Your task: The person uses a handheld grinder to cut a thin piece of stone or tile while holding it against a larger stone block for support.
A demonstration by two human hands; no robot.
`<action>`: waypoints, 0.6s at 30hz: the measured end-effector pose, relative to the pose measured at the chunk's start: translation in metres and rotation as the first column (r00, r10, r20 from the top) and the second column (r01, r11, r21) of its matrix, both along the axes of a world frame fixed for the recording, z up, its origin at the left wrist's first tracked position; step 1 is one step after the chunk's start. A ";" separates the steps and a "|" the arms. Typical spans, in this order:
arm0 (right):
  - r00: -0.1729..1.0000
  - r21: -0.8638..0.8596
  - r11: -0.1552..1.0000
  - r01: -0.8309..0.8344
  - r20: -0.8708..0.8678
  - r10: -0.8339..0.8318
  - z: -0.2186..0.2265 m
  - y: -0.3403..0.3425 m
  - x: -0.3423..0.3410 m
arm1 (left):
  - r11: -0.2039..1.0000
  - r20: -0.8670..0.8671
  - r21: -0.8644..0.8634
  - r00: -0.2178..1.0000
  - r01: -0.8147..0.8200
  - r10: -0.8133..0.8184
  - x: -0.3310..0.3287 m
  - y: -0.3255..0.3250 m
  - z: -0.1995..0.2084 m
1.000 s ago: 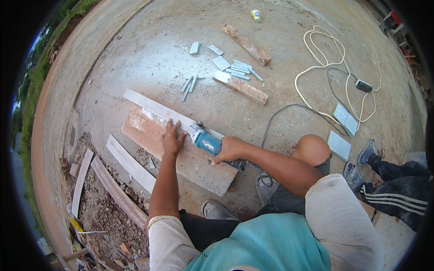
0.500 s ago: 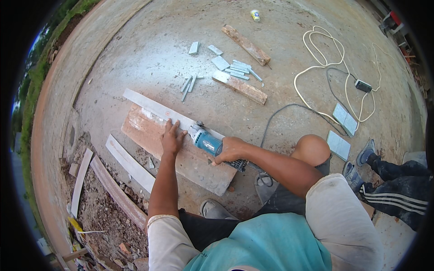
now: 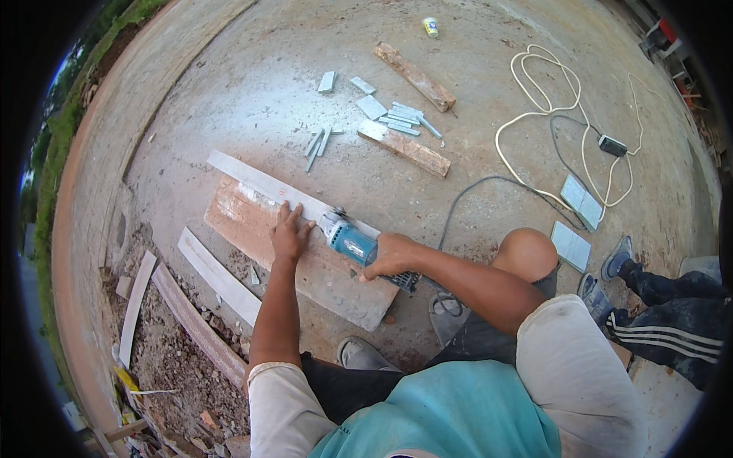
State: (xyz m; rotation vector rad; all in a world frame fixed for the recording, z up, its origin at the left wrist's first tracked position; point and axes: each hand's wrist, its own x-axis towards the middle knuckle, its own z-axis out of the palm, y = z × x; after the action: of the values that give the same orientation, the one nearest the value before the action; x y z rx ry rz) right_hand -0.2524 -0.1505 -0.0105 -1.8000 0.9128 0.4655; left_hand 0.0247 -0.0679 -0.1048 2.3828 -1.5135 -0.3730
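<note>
So we've got a blue grinder [image 3: 354, 243] mid-view, its head over a pale strip [image 3: 248, 178] running toward 10 o'clock along a reddish slab [image 3: 336, 284]. Our right hand [image 3: 392, 254] at 4 has its fingers wrapped round the grinder; our left hand [image 3: 290, 235] at 9 is spread, fingers touching the strip. Tile pieces [image 3: 372, 107] sit at 1.

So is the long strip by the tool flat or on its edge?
Flat: the strip shows its wide face upward, left hand at its edge.
</note>
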 end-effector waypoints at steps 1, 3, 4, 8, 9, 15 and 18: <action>1.000 0.003 1.000 -0.010 -0.018 0.010 0.001 0.000 -0.001 | 1.000 -0.001 -0.005 1.000 -0.003 0.003 0.000 0.000 0.000; 0.999 0.012 1.000 -0.014 -0.030 0.015 0.004 0.000 -0.002 | 1.000 0.010 -0.007 1.000 0.005 -0.005 0.001 0.000 -0.001; 1.000 0.018 1.000 -0.007 -0.026 0.008 0.005 0.000 -0.003 | 1.000 0.014 -0.011 1.000 0.008 -0.008 0.001 0.000 -0.001; 1.000 0.022 1.000 0.012 -0.021 -0.011 0.006 0.001 -0.006 | 1.000 -0.003 -0.005 1.000 0.004 -0.004 0.001 0.000 0.000; 1.000 0.022 1.000 0.011 -0.013 -0.011 0.006 0.001 -0.007 | 1.000 -0.005 -0.007 1.000 0.002 -0.002 0.001 0.000 0.000; 1.000 0.021 1.000 0.000 -0.020 0.000 0.004 0.001 -0.006 | 1.000 0.007 -0.011 1.000 0.003 -0.003 -0.001 0.000 0.002; 1.000 0.018 1.000 -0.010 -0.022 0.010 0.005 0.000 -0.006 | 1.000 0.006 -0.016 1.000 0.005 -0.004 -0.001 0.000 0.002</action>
State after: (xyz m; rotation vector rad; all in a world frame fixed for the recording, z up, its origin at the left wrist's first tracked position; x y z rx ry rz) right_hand -0.2587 -0.1501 -0.0052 -1.7877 0.9124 0.4991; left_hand 0.0233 -0.0681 -0.1024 2.3706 -1.5192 -0.3529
